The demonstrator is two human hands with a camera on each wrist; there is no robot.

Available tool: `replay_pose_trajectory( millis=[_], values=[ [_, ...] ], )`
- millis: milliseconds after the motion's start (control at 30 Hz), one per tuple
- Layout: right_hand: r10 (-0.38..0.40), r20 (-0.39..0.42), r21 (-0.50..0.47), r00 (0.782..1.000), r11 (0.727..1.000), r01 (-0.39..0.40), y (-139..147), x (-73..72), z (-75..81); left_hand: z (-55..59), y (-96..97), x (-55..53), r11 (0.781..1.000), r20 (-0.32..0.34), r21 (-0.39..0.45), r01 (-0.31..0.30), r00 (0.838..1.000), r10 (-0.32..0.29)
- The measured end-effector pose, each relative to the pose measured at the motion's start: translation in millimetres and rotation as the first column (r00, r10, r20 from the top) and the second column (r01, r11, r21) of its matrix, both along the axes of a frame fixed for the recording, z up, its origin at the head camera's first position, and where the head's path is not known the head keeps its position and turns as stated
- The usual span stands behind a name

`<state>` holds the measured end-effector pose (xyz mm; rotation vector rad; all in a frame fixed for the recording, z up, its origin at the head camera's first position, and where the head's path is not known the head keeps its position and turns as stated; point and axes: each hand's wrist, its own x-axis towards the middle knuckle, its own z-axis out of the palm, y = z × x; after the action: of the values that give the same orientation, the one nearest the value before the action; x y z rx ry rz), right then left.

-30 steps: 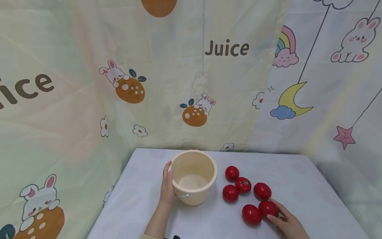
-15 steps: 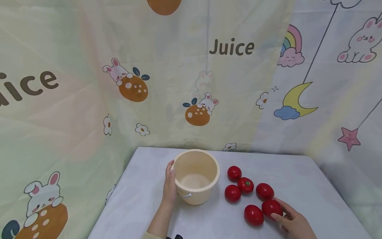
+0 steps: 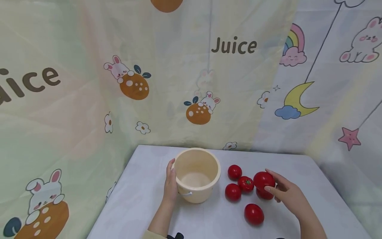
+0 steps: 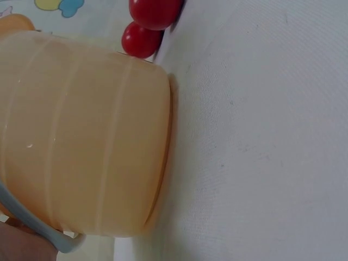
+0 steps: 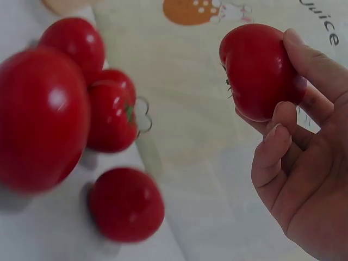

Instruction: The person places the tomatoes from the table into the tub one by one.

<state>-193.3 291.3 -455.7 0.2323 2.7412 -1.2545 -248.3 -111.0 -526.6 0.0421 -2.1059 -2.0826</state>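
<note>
Behind, printed cloth (image 3: 170,76); below, white tabletop (image 3: 215,220); left hand (image 3: 171,185) grips bucket (image 3: 197,177); right hand (image 3: 287,193) pinches tomato (image 3: 264,180).

On the table (image 3: 143,186) we have the bucket (image 3: 198,196) near the far edge, toward its left corner, the left hand (image 3: 170,183) at the bucket's left. Right of it we see three tomatoes (image 3: 244,184), then a fourth tomato (image 3: 265,196) partly behind the held tomato (image 3: 262,180) in the right hand (image 3: 290,194); another tomato (image 3: 254,214) lies before them.

Tomato (image 3: 263,180) lifted, right fingers (image 3: 279,178) raised
</note>
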Motion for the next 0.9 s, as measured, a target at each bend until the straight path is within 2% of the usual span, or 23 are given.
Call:
replay_pose_trajectory(
  millis=[100,233,367,467,567,667,767,900],
  values=[
    [0.053,-0.06,-0.022,0.997,0.998,-0.054,-11,-13.8,10.3,-0.1,0.3,-0.5,1.0,-0.003,-0.006,-0.015,1.0,0.015],
    [0.129,-0.11,-0.054,0.986,0.989,-0.135,-28,-31.8,20.7,1.2,0.3,-0.7,1.0,-0.01,-0.008,-0.002,1.0,0.002],
    [0.192,-0.105,-0.083,0.976,0.976,-0.201,-47,-50.6,31.0,7.8,-0.3,1.5,1.0,-0.001,0.0,0.018,1.0,-0.018],
    [0.231,-0.079,-0.114,0.97,0.964,-0.239,-61,-64.8,36.7,18.8,0.5,7.4,1.0,0.006,-0.011,0.016,1.0,-0.016],
    [0.28,-0.062,-0.143,0.958,0.948,-0.286,-73,-77.9,39.6,29.0,2.0,14.0,0.999,0.002,-0.037,0.008,1.0,-0.008],
    [0.328,-0.061,-0.154,0.943,0.93,-0.334,-85,-89.8,41.3,33.6,2.6,17.9,0.999,-0.008,-0.054,0.002,1.0,-0.003],
    [0.392,-0.054,-0.156,0.918,0.905,-0.395,-97,-100.2,43.1,32.9,2.0,18.0,0.998,-0.009,-0.057,0.006,1.0,-0.007],
    [0.469,-0.014,-0.155,0.883,0.872,-0.465,-113,-112.3,46.2,21.9,-0.4,11.6,0.999,0.011,-0.045,0.014,1.0,-0.014]
  ],
)
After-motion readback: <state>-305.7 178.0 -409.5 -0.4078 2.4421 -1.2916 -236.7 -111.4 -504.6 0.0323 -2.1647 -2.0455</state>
